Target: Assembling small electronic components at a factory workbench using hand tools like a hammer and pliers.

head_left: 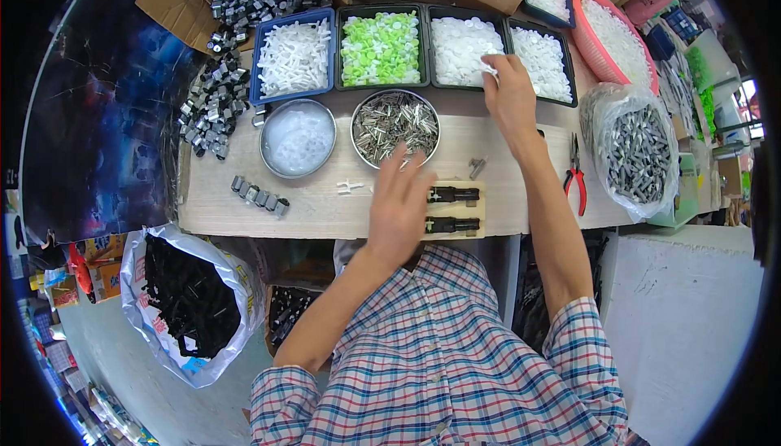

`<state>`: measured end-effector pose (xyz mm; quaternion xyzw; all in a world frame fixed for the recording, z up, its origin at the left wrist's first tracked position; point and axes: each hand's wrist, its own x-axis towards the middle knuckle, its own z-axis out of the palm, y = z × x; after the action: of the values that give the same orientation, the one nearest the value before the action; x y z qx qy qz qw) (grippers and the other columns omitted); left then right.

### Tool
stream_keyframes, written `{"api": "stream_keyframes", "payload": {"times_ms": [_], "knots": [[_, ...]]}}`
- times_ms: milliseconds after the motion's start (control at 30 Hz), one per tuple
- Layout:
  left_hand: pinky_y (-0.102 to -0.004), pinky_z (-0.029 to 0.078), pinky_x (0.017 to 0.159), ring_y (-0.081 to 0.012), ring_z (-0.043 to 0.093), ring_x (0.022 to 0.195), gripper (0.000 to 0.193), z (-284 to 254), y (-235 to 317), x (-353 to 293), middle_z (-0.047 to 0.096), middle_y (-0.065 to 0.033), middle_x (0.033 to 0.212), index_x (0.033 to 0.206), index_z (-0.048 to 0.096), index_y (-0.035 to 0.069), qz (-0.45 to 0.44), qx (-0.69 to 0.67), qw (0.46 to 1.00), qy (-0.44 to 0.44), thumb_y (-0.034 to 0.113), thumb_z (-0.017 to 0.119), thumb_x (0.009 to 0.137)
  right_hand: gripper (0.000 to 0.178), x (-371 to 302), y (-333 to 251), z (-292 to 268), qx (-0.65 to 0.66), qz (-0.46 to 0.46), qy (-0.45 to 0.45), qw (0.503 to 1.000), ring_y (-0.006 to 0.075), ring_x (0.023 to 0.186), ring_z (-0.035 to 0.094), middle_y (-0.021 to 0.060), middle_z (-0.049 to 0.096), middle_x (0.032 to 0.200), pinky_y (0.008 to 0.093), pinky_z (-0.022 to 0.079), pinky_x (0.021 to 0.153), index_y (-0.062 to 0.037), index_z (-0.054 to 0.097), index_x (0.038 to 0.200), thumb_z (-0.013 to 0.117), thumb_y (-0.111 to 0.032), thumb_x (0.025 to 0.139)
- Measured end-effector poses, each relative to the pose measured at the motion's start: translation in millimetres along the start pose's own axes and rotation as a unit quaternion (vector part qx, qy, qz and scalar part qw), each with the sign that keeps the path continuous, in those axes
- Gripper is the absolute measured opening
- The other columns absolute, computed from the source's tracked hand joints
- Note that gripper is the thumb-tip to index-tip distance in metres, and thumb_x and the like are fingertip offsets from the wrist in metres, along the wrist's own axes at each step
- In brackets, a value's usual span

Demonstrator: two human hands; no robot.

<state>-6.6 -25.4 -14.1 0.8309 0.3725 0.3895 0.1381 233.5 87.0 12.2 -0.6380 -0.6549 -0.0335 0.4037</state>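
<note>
At the far tray row, your right hand [510, 96] pinches a small white part [489, 67] over the seam between the two right-hand black trays [501, 27], both heaped with white plastic pieces [460, 47]. Your left hand [399, 202] hovers spread, fingers loose, with its fingertips at the near rim of the steel bowl of metal pins [395, 124], holding nothing that shows. Just right of that hand, the wooden jig [455, 210] sits near the table [325, 206] edge with two dark parts seated in it, one above the other

To do this pick well, I would take one piece only, gripped by the fingertips so its shape stays readable, and keep the left wrist low by the bowl so pins don't scatter

Materials vary sharply: the pins look thin, shiny and slippery; the white pieces are matt, light and likely to cling in clumps. Left of them come a tray of green caps [380, 47], a blue tray of white pronged parts [294, 57], and a second bowl of cloudy translucent bits [298, 138]. Ribbed grey blocks [213, 100] spill down the left side; red-handled pliers [574, 179] lie to the right, beside a bag of grey cylinders [639, 153]
</note>
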Motion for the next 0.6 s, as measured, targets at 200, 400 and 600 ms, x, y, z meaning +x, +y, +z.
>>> {"api": "stream_keyframes", "payload": {"times_ms": [200, 400, 600], "knots": [[-0.0531, 0.038, 0.112, -0.0509, 0.039, 0.137, 0.025, 15, -49, 41, 0.053, -0.0273, 0.137, 0.106, 0.064, -0.001, -0.085, 0.084, 0.993, 0.020, -0.006, 0.068, 0.082, 0.008, 29, 17, 19, -0.131, -0.020, -0.058, 0.989, 0.0344, 0.090, 0.066, 0.0123, 0.067, 0.099, 0.0416, 0.053, 0.078, -0.0062, 0.069, 0.098, 0.065, -0.007, 0.091], [-0.0526, 0.041, 0.109, -0.0509, 0.044, 0.133, 0.016, 14, -50, 42, 0.054, -0.0281, 0.129, 0.094, 0.062, -0.004, -0.110, 0.014, 0.993, 0.032, -0.005, 0.071, 0.081, 0.004, 24, 21, 16, -0.020, -0.005, 0.034, 0.999, 0.0331, 0.083, 0.065, 0.0132, 0.068, 0.094, 0.0419, 0.052, 0.073, -0.0056, 0.068, 0.092, 0.066, -0.009, 0.091], [-0.0497, 0.046, 0.102, -0.0463, 0.051, 0.124, 0.015, 12, -52, 38, 0.060, -0.0221, 0.116, 0.090, 0.063, -0.003, -0.089, 0.002, 0.993, 0.072, -0.006, 0.072, 0.079, 0.011, -59, -56, -11, 0.162, 0.134, 0.000, 0.978, 0.0075, 0.073, 0.059, 0.0021, 0.067, 0.083, 0.0261, 0.047, 0.064, -0.0004, 0.064, 0.096, 0.062, -0.010, 0.100]]}}
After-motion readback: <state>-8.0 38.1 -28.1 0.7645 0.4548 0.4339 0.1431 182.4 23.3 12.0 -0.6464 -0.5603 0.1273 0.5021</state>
